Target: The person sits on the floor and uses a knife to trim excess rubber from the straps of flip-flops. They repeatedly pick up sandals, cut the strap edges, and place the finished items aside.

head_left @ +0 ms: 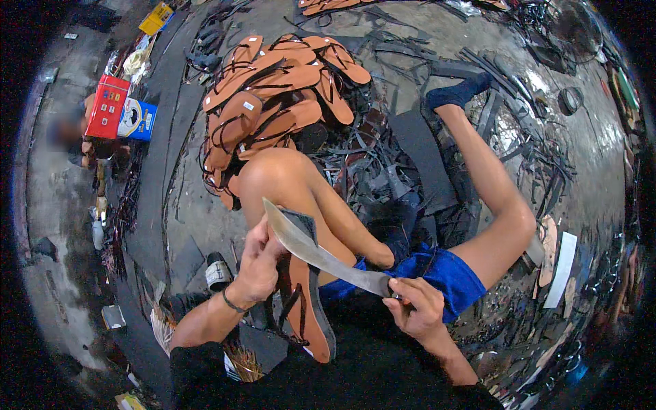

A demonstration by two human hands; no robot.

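Note:
A brown flip-flop (301,297) with dark straps rests along my thigh, its far end gripped by my left hand (258,266), which wears a dark wrist band. Dark sole material (299,223) sticks out past the sandal's far end. My right hand (418,307) is closed round the handle end of a large curved knife (321,256). The blade slants up to the left across the sandal, its tip beside my left fingers. Most of the handle is hidden in my right hand.
Beyond my raised knee lies a heap of brown flip-flops (273,82). Black rubber offcuts (369,164) cover much of the floor. To the left stand a red box (108,107) and a blue-and-white box (138,119). A white strip (562,270) lies at the right.

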